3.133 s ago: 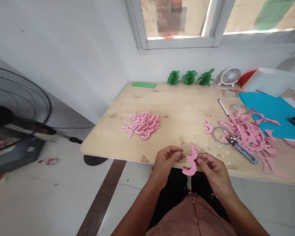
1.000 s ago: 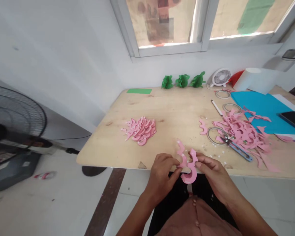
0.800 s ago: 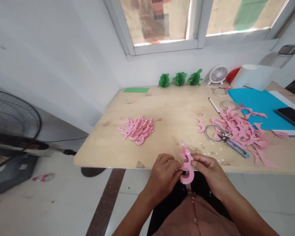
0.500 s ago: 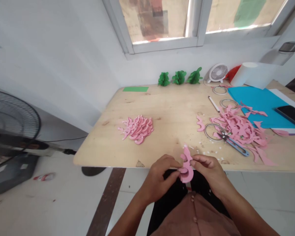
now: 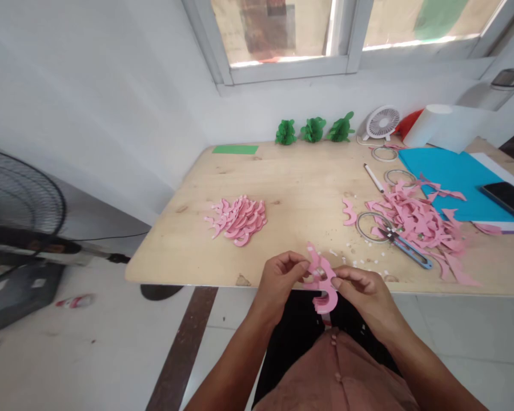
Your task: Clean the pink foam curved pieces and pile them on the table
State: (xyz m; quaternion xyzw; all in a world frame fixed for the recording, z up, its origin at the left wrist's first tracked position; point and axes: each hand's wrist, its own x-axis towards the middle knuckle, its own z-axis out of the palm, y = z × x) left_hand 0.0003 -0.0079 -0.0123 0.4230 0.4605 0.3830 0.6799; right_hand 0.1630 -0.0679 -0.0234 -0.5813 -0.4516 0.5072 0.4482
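Note:
Over the table's front edge, my right hand [image 5: 360, 288] pinches a small stack of curvy pink paper cutouts [image 5: 328, 294] by its right side. My left hand [image 5: 282, 279] is closed, thumb against fingers, on one pink paper cutout [image 5: 312, 256] fanned out to the left of the stack. Further left on the table lies a pile of similar pink cutouts [image 5: 242, 220]. A single wavy pink cutout [image 5: 348, 212] rests beyond my hands, beside a pile of pink paper scraps [image 5: 420, 217].
Blue-handled thread snips [image 5: 411, 251] and several tape-like rings [image 5: 372, 227] lie near the scraps. A white pen [image 5: 373, 178], blue sheets [image 5: 458, 177] and a phone [image 5: 509, 200] are behind. Green paper shapes [image 5: 312, 130] and a small fan [image 5: 382, 122] stand along the wall.
My left hand has moved up and slightly left, drawing one pink cutout away from the stack. My right hand keeps its pinch on the stack. The view has shifted slightly.

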